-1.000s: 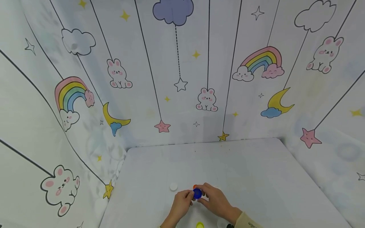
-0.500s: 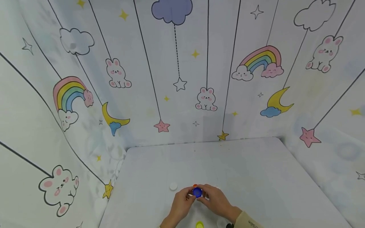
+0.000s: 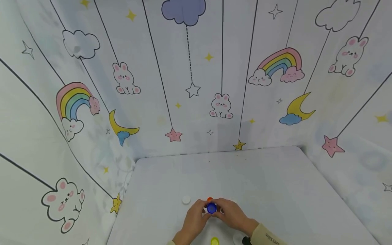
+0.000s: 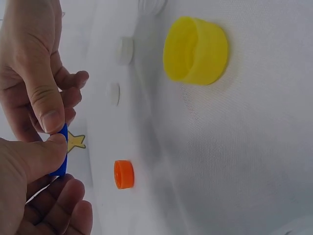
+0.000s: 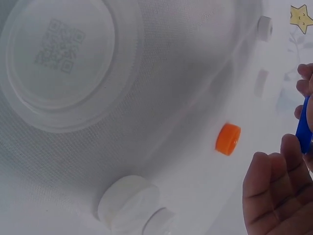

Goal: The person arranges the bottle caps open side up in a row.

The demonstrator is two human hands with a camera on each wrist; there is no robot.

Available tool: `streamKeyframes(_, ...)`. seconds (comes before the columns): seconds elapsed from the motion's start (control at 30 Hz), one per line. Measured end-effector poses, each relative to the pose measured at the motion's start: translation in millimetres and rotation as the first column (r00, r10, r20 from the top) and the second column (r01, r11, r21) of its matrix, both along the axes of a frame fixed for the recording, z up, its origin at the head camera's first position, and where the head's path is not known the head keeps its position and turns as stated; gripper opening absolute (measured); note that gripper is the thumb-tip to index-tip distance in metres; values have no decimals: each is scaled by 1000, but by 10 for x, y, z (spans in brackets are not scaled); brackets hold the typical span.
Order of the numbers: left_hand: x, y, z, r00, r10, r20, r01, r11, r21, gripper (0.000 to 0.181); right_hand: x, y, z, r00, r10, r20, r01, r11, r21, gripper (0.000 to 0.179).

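A blue bottle cap (image 3: 211, 208) is held up over the table between both hands, its hollow side facing the head camera. My left hand (image 3: 193, 219) pinches its left edge, thumb in front and fingers behind. From the other side my right hand (image 3: 231, 214) pinches the right edge. Seen from the left wrist, the blue cap (image 4: 61, 154) is edge-on, with both thumbs on it. In the right wrist view, only part of the blue cap (image 5: 304, 129) shows at the frame's edge. An orange cap (image 3: 209, 199) sits on the table just behind the hands.
On the white table (image 3: 260, 180), a white cap (image 3: 186, 200) lies left of the hands. A yellow cap (image 3: 215, 241) stands near the front, beside a clear round piece and a dark object (image 3: 246, 241). A translucent lid (image 5: 61, 54) and white caps (image 5: 129, 200) lie nearby.
My left fingers have shifted up around the blue cap's left edge, and the cap has turned so its hollow side shows more. My right hand stays nearly in place.
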State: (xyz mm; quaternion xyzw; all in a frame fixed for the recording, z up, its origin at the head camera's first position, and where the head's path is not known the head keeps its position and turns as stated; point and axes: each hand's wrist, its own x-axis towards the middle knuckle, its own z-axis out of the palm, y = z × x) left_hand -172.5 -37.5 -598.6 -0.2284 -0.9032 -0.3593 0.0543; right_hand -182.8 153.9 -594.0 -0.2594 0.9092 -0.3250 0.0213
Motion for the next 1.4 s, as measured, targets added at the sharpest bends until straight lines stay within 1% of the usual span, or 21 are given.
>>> streamKeyframes(0.13, 1, 7, -22, 999, -16, -34, 16, 1000, -15, 31, 12, 9, -16, 1000, -13, -5, 13, 1000, 23, 37)
streamKeyframes(0.27, -4, 17, -25, 999, -8, -42, 6, 999, -43, 29, 11, 2, -33, 1000, -20, -1, 20, 1000, 23, 36)
streamKeyframes(0.43, -19, 50, -63, 1000, 10, 3, -9, 993, -114, 25, 1, -11, -80, 1000, -22, 15, 21, 998, 66, 31)
streamKeyframes(0.5, -32, 75, -91, 999, 23, 24, -19, 988, -152, 25, -1, -16, -105, 1000, -27, 14, 26, 994, 105, 33)
streamKeyframes(0.6, -54, 117, -139, 999, 36, 35, -29, 979, -204, 26, -10, -23, -141, 999, -41, 9, 39, 986, 164, 36)
streamKeyframes(0.7, -68, 155, -186, 999, 34, 16, -29, 971, -238, 25, -24, -27, -175, 999, -36, -4, 36, 976, 214, 37)
streamKeyframes(0.83, -67, 180, -240, 1000, 19, -21, -24, 961, -275, 24, -49, -26, -216, 1000, -7, -13, 10, 964, 265, 37)
streamKeyframes(0.9, -60, 183, -265, 999, 17, -36, -27, 956, -291, 23, -61, -26, -232, 1000, 2, -5, 0, 959, 282, 38)
streamKeyframes(0.97, -52, 183, -285, 999, 17, -34, -27, 953, -303, 22, -67, -27, -244, 1000, 10, -1, -9, 958, 288, 38)
streamKeyframes(1.13, -42, 184, -303, 999, 26, 21, -18, 954, -300, 21, -68, -33, -267, 1000, 24, 2, -23, 963, 269, 38)
streamKeyframes(1.17, -40, 184, -301, 999, 26, 23, -18, 954, -300, 20, -66, -35, -271, 1000, 23, 6, -24, 964, 264, 37)
streamKeyframes(1.27, -28, 184, -305, 1000, 26, 17, -20, 955, -298, 19, -50, -39, -272, 1000, 19, 15, -22, 968, 251, 35)
streamKeyframes(1.4, -13, 182, -309, 1000, 18, -22, -24, 954, -300, 16, -31, -42, -261, 1000, 15, 1, -15, 968, 250, 35)
